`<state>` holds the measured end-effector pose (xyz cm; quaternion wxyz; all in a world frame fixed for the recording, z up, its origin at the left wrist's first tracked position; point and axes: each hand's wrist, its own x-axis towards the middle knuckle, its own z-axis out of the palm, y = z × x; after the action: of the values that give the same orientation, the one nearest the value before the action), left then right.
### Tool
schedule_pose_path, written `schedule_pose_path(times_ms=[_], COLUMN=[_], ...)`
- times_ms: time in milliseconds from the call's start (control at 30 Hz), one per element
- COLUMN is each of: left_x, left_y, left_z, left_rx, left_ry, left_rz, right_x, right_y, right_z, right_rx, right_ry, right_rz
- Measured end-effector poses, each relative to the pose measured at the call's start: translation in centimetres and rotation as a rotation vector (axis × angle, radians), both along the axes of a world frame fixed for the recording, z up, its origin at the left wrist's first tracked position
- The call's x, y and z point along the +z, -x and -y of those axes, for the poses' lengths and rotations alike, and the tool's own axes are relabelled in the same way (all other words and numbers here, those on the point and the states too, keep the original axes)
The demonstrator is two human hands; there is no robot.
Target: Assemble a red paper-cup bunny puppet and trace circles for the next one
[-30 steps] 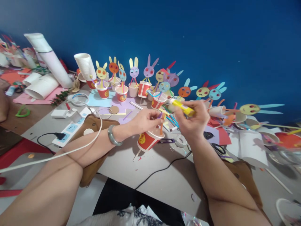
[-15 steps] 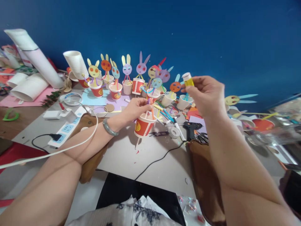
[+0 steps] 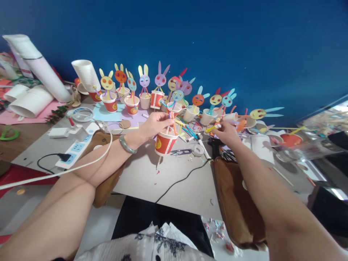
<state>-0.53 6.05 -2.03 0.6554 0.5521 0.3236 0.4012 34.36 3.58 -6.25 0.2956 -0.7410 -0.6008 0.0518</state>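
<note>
My left hand (image 3: 159,124) is closed in a pinch around coloured pipe cleaners (image 3: 174,127), orange and purple, that rise from a red and white paper cup (image 3: 165,142). A pale stick (image 3: 159,161) pokes out beneath this cup, which hangs above the table. To the right, my right hand (image 3: 227,132) is low over the cluttered tabletop, fingers closed on a small white and yellow tube (image 3: 213,128) that looks like a glue stick. Behind both hands stand several paper cups bearing paper rabbit heads, among them an orange one (image 3: 198,100) and a purple one (image 3: 160,79).
A power strip (image 3: 77,147) and white cable lie on the left. Small scissors (image 3: 181,152), a tape roll (image 3: 198,150) and a black cord (image 3: 179,185) are in front. A brown cushion-like pad (image 3: 236,203) is at the right edge; a blue wall (image 3: 174,32) rises behind.
My right hand has moved down and slightly left, bringing the tube from above the cups to near the tabletop. My left hand keeps its pinch on the pipe cleaners with little movement.
</note>
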Motion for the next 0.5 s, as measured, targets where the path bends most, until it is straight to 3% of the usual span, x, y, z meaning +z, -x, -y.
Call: schedule_pose_path(times_ms=[167,367,433,500], left_x=[-0.2,-0.2,-0.1,0.0], left_y=[0.2,0.7,0.6,0.5], left_z=[-0.2,-0.4,-0.2,0.1], left_rx=[-0.027,-0.099,-0.118,-0.141], left_ry=[-0.026,-0.102,-0.079,-0.067], left_rz=[0.003,-0.011,-0.001,-0.006], right_x=[0.2,3.0,4.2,5.4], right_y=[0.1,1.9,4.5,7.9], right_z=[-0.7,0.5,1.6,2.8], right_rx=[-0.012,-0.096,0.025,0.201], right_ry=[0.193,-0.003,-0.081,-0.058], right_rz=[0.069,0.202,0.178,-0.007])
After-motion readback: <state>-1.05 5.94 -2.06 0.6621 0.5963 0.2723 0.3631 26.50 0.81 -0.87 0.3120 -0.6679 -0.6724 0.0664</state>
